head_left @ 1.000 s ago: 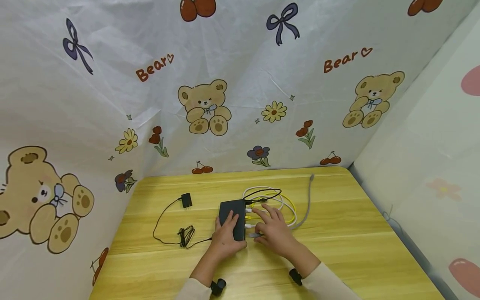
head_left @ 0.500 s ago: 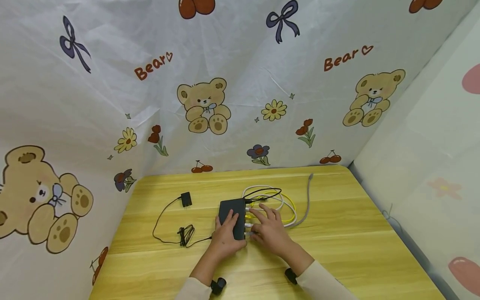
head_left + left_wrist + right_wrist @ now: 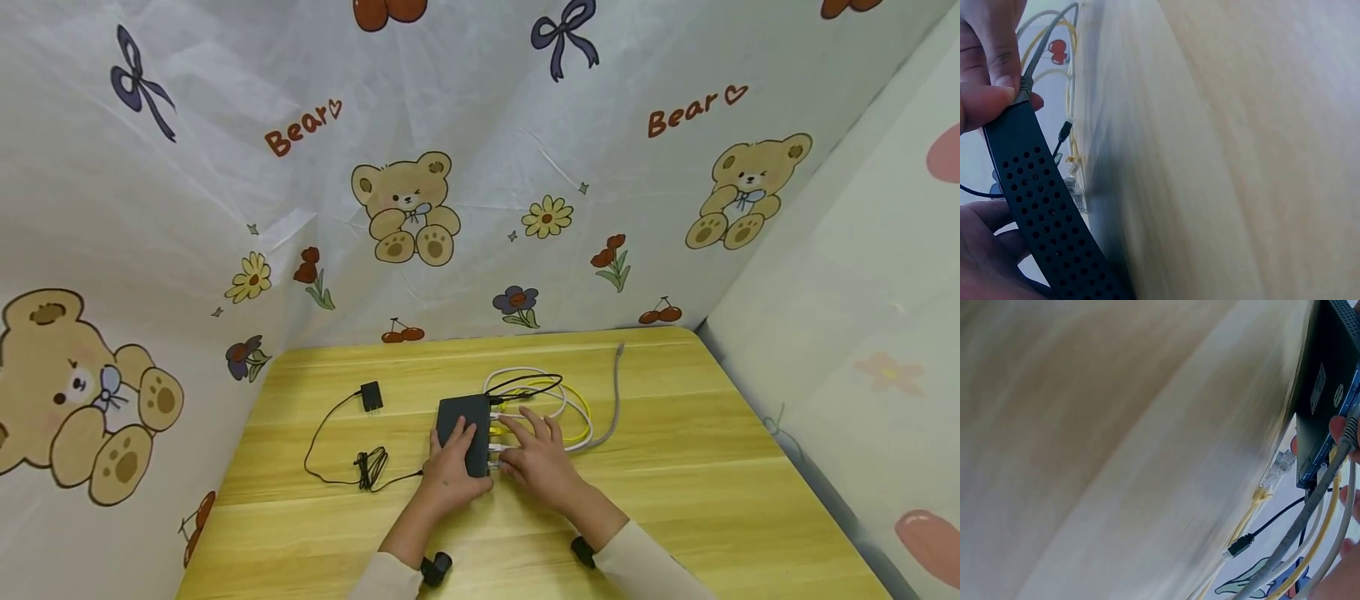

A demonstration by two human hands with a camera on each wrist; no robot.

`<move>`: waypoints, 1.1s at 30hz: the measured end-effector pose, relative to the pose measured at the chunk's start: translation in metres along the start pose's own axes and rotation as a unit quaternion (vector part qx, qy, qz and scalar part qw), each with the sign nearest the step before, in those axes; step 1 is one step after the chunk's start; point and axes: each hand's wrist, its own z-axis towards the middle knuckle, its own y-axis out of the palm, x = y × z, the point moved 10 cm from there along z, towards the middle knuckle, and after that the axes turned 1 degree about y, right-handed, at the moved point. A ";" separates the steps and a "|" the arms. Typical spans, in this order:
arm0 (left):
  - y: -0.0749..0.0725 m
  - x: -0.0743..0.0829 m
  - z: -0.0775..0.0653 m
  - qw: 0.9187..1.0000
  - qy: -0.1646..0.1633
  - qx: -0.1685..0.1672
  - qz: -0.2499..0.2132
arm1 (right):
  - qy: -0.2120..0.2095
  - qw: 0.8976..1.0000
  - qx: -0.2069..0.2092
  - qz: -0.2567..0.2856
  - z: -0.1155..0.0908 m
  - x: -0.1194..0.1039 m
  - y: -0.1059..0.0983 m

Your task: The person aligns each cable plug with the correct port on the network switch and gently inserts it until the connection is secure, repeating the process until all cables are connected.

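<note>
A black network switch (image 3: 468, 417) sits near the middle of the wooden table. My left hand (image 3: 447, 479) grips it, fingers spread across the top and thumb at its near right corner. In the right wrist view a labelled face of the switch (image 3: 1325, 387) is turned toward the table and seems raised from it. My right hand (image 3: 546, 467) pinches the plug of a grey network cable (image 3: 1024, 87) at the port side, at the end nearest me. How deep the plug sits is hidden by the fingers. White and yellow cables (image 3: 587, 417) run from the neighbouring ports.
A black power adapter (image 3: 371, 396) lies to the left, its bundled cord (image 3: 370, 468) leading to the switch. The grey cable's free end (image 3: 619, 348) points to the back. Behind the table hangs a bear-print cloth (image 3: 465, 200).
My right hand has moved slightly left, bringing the grey plug from just beside the switch up against its port side. My left hand stays on the switch.
</note>
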 end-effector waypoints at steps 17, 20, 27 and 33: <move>0.000 0.000 0.000 1.000 0.002 0.007 0.008 | 0.132 0.988 -0.062 0.045 -0.003 0.005 0.007; 0.000 0.000 0.000 1.000 0.002 0.012 0.008 | 0.145 0.986 -0.057 0.055 -0.002 0.005 0.007; 0.000 0.000 0.001 1.000 0.001 0.016 0.006 | 0.170 0.983 -0.062 0.043 0.001 0.005 0.011; 0.001 -0.001 0.001 1.000 -0.002 0.019 0.016 | 0.165 0.984 -0.064 0.026 0.002 0.003 0.012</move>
